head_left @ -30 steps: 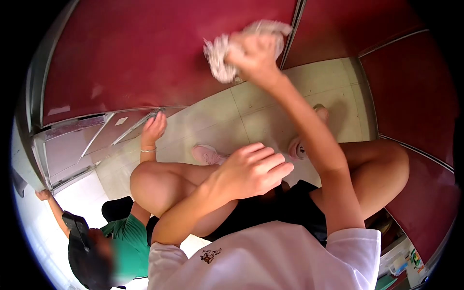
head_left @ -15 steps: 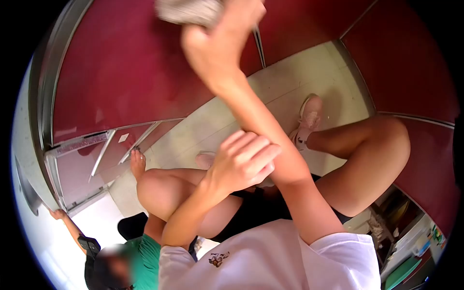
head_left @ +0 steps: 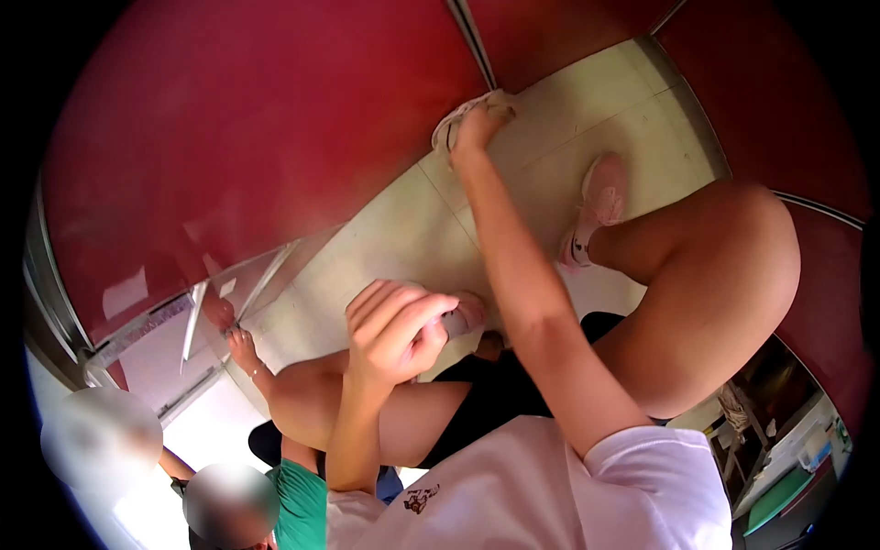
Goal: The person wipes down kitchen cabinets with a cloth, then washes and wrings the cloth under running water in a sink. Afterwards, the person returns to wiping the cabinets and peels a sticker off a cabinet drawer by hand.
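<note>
My right hand (head_left: 481, 126) is closed on a pale cloth (head_left: 446, 134) with a dark line on it. The cloth lies against the lower edge of a glossy red cabinet panel (head_left: 275, 110), close to the floor and by the metal strip between two panels. The right arm is stretched out between my bent knees. My left hand (head_left: 394, 332) hangs in front of my body with its fingers curled into a loose fist. Nothing shows in it, and it is apart from the panel.
Pale floor tiles (head_left: 550, 137) run along the panels. My pink shoes (head_left: 602, 188) stand on them. At lower left is another person in a green shirt (head_left: 301, 495); another person's hand (head_left: 242, 346) is near the panel's lower part. An opened compartment (head_left: 765, 394) with objects is at right.
My right hand has moved down with the cloth, from high on the red panel to its bottom edge. My left hand has come off my right forearm and shifted left and down.
</note>
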A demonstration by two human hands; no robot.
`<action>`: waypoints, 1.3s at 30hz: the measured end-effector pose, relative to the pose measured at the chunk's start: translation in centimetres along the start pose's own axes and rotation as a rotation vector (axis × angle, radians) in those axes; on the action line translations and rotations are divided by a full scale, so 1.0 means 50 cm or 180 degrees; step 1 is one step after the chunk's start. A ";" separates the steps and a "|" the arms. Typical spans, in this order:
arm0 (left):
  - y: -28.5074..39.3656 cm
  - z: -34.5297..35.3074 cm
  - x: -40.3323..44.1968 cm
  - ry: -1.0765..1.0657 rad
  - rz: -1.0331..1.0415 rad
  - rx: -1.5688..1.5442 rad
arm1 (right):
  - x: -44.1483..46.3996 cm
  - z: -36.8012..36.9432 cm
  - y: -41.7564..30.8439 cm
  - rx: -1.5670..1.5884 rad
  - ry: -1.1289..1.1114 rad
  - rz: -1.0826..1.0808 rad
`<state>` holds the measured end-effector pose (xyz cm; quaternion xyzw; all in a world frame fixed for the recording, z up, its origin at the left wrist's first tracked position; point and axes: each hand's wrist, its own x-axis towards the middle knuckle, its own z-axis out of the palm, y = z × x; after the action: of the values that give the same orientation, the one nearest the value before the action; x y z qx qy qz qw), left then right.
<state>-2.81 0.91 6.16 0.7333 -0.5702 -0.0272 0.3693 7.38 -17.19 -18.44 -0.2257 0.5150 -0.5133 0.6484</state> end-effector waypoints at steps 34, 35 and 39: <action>0.046 -0.135 -0.080 0.0511 0.0515 0.0357 | -0.136 -0.062 0.148 -0.0736 -0.2730 0.2349; 0.041 -0.130 -0.084 0.0376 0.0469 0.0423 | -0.198 -0.072 0.197 -0.0262 -0.2566 0.2549; 0.020 -0.109 -0.094 0.0160 0.0348 0.0454 | -0.355 -0.061 0.269 0.0044 -0.2042 0.3226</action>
<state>-2.73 7.63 8.92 0.7260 -0.6004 0.0520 0.3313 11.47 4.44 -22.87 -0.0914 0.3337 -0.0497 0.9369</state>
